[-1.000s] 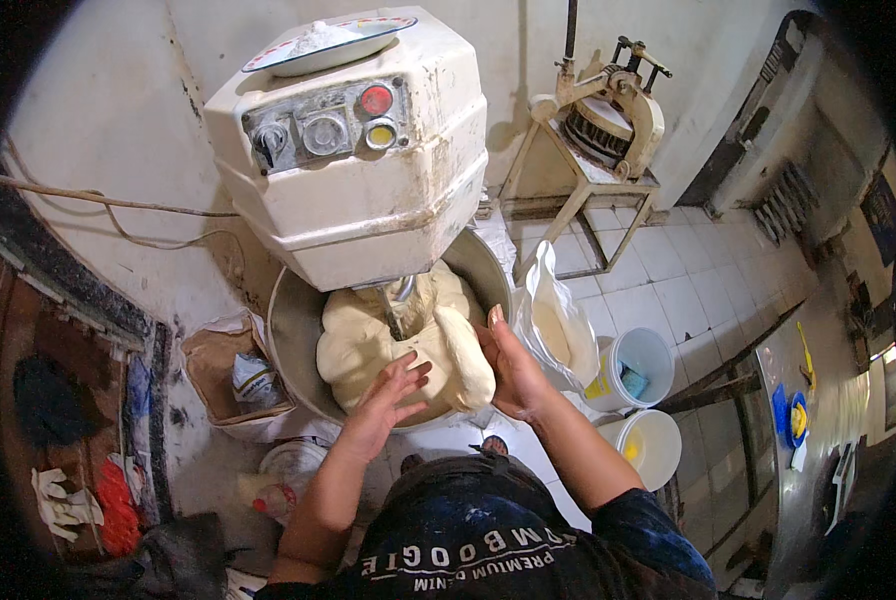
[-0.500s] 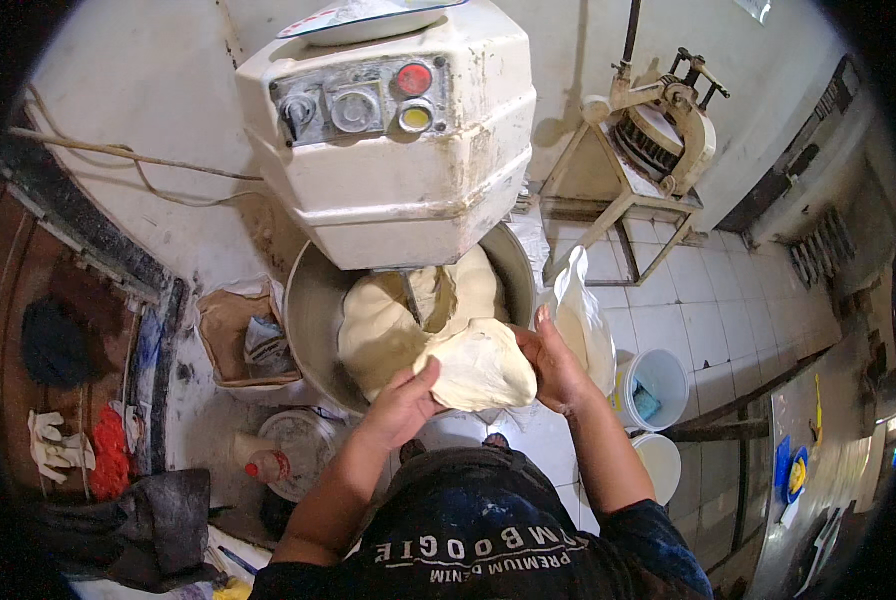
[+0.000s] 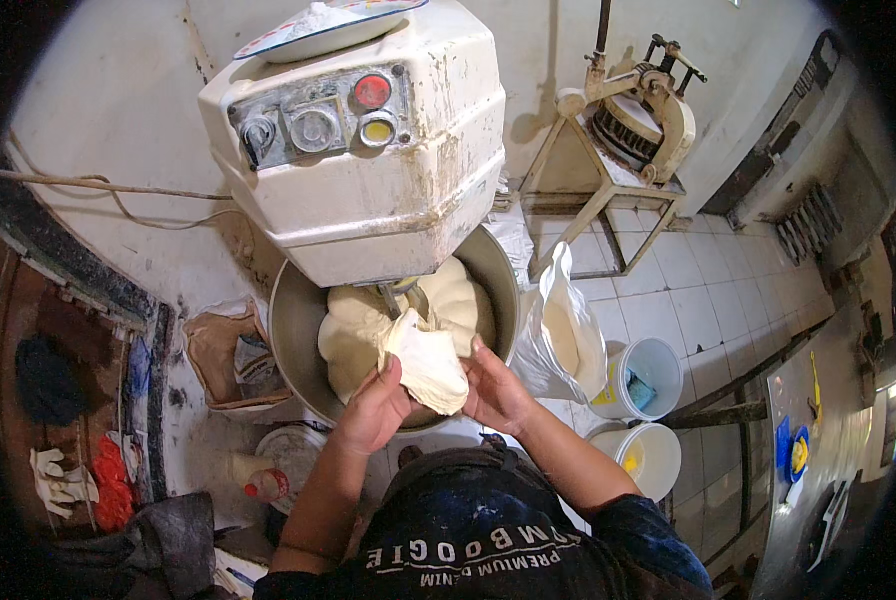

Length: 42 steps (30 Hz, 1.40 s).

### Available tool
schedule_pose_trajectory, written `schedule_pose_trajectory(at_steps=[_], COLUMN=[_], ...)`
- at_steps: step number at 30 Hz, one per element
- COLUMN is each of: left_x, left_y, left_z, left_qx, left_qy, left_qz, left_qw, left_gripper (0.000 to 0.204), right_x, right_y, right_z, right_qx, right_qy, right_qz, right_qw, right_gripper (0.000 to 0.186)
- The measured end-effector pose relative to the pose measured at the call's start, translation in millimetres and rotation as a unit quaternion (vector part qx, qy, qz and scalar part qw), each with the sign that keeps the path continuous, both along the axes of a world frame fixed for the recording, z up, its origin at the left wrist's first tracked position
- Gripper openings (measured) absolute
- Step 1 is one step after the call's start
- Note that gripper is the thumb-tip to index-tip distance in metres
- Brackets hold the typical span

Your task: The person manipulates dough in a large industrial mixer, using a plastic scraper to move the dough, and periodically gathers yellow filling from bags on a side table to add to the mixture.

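Dough flap [image 3: 428, 365]: gathered narrower since the earlier frame, raised over the front of the mixer bowl [image 3: 296, 345].
Left hand [image 3: 370, 412]: half-curled on one edge, thumb against dough.
Right hand [image 3: 498, 392]: cupped along the opposite edge.
Lobed dough [image 3: 353, 335]: mostly left in the bowl; flap lifted, whether torn free, cannot tell.

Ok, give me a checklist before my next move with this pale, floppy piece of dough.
1. Left hand on the pale, floppy dough piece: ok, thumb against its left side.
2. Right hand firmly gripping it: cannot tell; it is at the right edge.
3. Hands clear of the round grey metal bowl: not ok, they appear over its near side.
4. Grey metal mixing bar stopped: cannot tell.
5. Lobed, creamy dough mass inside that bowl: ok.
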State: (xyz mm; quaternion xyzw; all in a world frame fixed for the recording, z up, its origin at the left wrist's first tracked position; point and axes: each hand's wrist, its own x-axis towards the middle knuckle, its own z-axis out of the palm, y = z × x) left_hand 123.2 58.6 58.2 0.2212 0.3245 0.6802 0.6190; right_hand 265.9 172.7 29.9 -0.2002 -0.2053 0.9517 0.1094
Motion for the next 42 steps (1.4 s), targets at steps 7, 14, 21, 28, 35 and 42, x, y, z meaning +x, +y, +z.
schedule_pose_trajectory(at_steps=[7,14,21,28,35,42], left_x=[-26,-16,-3,-5,-12,-15], left_y=[-15,1,15,9,4,3], left_z=[-42,-40,-19,-4,0,-10], left_qx=[-0.105,-0.038,-0.075,-0.079,-0.072,-0.076], left_qy=[0.143,0.401,0.148,0.035,0.015,0.026], left_qz=[-0.038,0.064,-0.087,-0.045,0.027,0.007], left_qw=[0.983,0.913,0.982,0.995,0.997,0.997], left_gripper=[0.053,0.074,0.052,0.044,0.045,0.044], right_x=[-2,-2,-6,-3,1,-11], right_y=[24,29,23,42,40,33], right_z=[39,57,57,51,32,35], right_qx=[0.168,0.531,0.559,0.402,0.456,0.261], right_qy=[-0.045,-0.210,-0.145,-0.146,-0.116,-0.069], right_qz=[-0.177,0.104,0.097,0.031,0.069,-0.076], right_qw=[0.969,0.814,0.810,0.904,0.880,0.960], right_gripper=[0.028,0.063,0.079,0.054,0.028,0.015])
